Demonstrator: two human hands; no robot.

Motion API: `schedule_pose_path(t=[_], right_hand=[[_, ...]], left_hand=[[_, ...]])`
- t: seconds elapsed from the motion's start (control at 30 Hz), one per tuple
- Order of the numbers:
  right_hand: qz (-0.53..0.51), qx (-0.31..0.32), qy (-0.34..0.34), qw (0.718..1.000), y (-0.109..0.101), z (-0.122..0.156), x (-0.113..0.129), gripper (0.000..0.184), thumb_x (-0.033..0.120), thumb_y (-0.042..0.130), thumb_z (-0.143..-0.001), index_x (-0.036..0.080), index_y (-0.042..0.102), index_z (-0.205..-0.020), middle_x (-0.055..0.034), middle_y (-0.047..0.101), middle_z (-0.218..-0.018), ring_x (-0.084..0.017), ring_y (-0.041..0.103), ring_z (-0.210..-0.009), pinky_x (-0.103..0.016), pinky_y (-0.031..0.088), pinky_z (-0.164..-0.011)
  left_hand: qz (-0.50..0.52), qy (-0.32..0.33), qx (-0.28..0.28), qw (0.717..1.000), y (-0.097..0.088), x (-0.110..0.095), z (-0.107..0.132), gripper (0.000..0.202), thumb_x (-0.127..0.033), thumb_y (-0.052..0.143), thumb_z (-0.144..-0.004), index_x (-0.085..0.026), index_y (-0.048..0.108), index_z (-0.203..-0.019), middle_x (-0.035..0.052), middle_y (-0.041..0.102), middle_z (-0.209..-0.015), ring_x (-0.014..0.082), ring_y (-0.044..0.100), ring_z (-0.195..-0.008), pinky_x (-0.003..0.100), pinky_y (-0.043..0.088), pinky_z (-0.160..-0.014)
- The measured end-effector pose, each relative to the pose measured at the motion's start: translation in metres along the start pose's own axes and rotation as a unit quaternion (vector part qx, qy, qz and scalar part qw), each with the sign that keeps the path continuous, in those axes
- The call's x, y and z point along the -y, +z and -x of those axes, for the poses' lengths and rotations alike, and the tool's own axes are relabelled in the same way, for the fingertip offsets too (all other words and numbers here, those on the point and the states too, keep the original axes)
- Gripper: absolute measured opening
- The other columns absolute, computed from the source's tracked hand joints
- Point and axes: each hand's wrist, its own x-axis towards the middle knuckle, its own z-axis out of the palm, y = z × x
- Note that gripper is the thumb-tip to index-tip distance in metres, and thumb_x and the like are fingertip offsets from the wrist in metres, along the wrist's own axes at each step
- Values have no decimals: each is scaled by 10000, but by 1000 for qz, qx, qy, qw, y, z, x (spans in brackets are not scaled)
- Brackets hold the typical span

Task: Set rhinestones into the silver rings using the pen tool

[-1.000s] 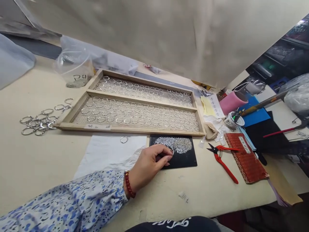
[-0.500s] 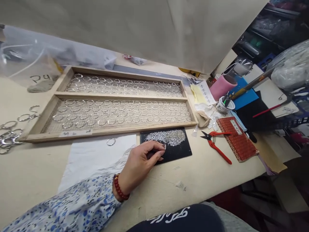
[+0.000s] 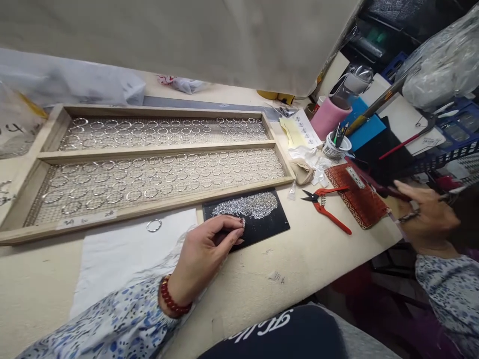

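Note:
My left hand [image 3: 207,254], with a red bead bracelet at the wrist, pinches a small silvery piece [image 3: 243,223], perhaps part of a ring; the fingers hide most of it. It is over the front edge of a black board [image 3: 275,227] bearing a heap of tiny sparkling stones [image 3: 250,205]. At the right, my right hand [image 3: 424,214] is closed on a long dark red tool [image 3: 385,189], blurred by motion, above a red patterned cloth pouch [image 3: 352,197]. A silver hoop [image 3: 153,226] lies on white paper [image 3: 123,252] to the left.
Behind the board stands a two-part wooden frame [image 3: 164,145] with mesh and rows of silver hoops. Red-handled cutters [image 3: 325,207] lie right of the board. Farther back are a pink roll [image 3: 331,117], a white tub of pens [image 3: 337,145] and crumpled tissue [image 3: 318,172].
My right hand has come into view at the right with the dark red tool. My left hand keeps its pinch over the board. The view has shifted, so the table things appear farther left.

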Motion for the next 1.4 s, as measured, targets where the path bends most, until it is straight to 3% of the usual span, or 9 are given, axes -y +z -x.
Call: schedule_pose_path(t=[0.07,0.2,0.4,0.5,0.57,0.67,0.8,1.07,1.4], right_hand=[[-28,-5,-47,999,20,10,-11,206,236,615,-838,208,650,-1038,-87,745,-1058,-196,710,-954,-291,549,-874],[-81,124,-3,989,41,29,-35,228,213,528,-852,229,647,-1046,-75,699,-1198,-192,670,-1093,-306,505,-987],[-90,203,96,970,40,26,-40,487,174,538,-729,255,587,-1206,-68,625,-1318,-211,695,-932,-327,553,-781],[-114,252,130,952,38,16,-39,458,217,548,-699,288,627,-1145,-54,686,-1216,-192,673,-725,-327,527,-622],[-139,269,157,940,39,10,-37,414,292,543,-732,282,623,-1138,-61,707,-1159,-204,681,-769,-337,539,-660],[-152,260,198,933,48,4,-25,497,449,563,-772,244,561,-1224,-101,674,-1199,-249,666,-1004,-380,537,-837],[-112,245,224,937,62,1,2,662,500,690,-685,215,550,-1266,-141,632,-1246,-313,618,-1101,-457,486,-944],[-96,205,228,947,57,12,31,694,492,706,-665,268,531,-1298,-95,647,-1219,-305,633,-1081,-476,500,-945],[-51,129,244,960,67,9,22,571,504,654,-735,185,588,-1205,-142,677,-1120,-301,608,-1036,-452,492,-888]], left_hand=[[1,-1,1,1000,0,1,0,110,-255,653,-831,-164,707,-861,64,683,-958,157,681,-781,303,660,-690],[10,-4,-2,1000,1,0,0,103,-249,658,-821,-164,709,-848,61,684,-946,158,679,-784,305,662,-685],[2,-2,-5,1000,1,-5,1,91,-223,644,-824,-160,707,-839,58,688,-936,151,676,-780,290,664,-673],[-3,0,-6,1000,2,-6,1,94,-212,635,-828,-152,707,-843,64,690,-935,152,679,-783,284,665,-667],[-2,1,-4,1000,2,-6,1,93,-205,634,-828,-149,706,-840,67,688,-934,154,679,-786,285,666,-663],[2,2,1,1000,2,-6,0,84,-194,636,-825,-148,705,-832,68,686,-941,153,680,-787,282,667,-661],[3,4,-1,1000,2,-6,0,76,-188,636,-831,-153,703,-834,62,686,-938,149,678,-798,271,666,-667],[-10,0,2,1000,1,-6,2,85,-200,633,-842,-164,709,-847,60,689,-955,157,681,-817,285,667,-685],[-15,-7,2,1000,0,-7,2,87,-223,638,-841,-171,708,-844,58,687,-957,161,680,-814,298,667,-698]])
